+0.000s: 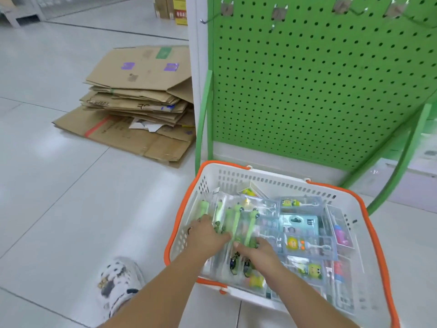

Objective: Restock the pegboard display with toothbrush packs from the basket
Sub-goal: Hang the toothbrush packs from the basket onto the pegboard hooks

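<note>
Under both hands, in the white basket (307, 188) at the pegboard (307, 79) foot, lay the green toothbrush packs (238, 223). They looked light, stiff and slick in clear plastic, likely best pinched by the card edge near the hang hole. The left hand (205, 235) rested on their near-left side, the right hand (257, 250) just beside it; whether either actually clasped a pack could not be told. Bare hooks (279, 15) hung well above.
</note>
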